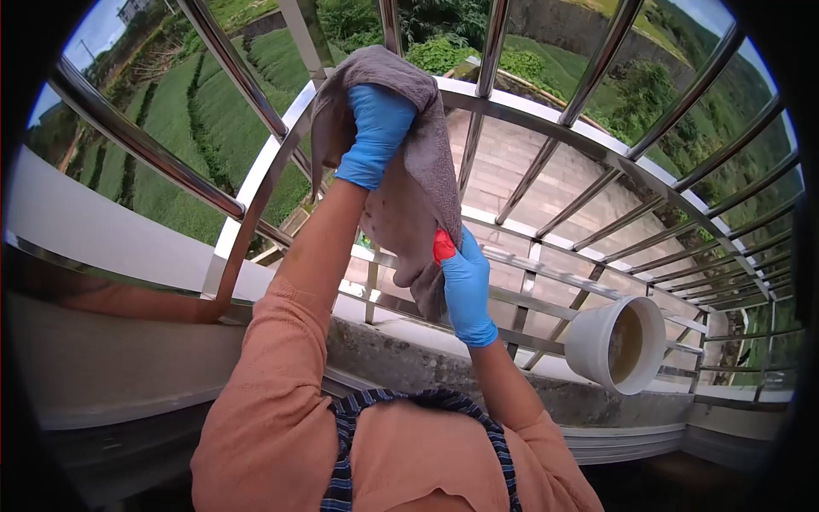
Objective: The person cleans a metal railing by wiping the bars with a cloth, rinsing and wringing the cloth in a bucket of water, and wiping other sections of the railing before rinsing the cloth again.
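A grey-brown cloth hangs over the curved metal rail of a window guard. My left hand, in a blue glove, is wrapped in the upper part of the cloth at the rail, its fingers covered by the fabric. Lower down, my right hand, also gloved in blue, is closed on the hanging edge of the cloth. Something small and bright red shows at its thumb side against the fabric; I cannot tell what it is.
A white bucket with murky liquid stands tilted in view at the right, beside the lower bars. Shiny metal bars surround the ledge. Below me runs a concrete sill with a window track. Paving and green fields lie beyond the bars.
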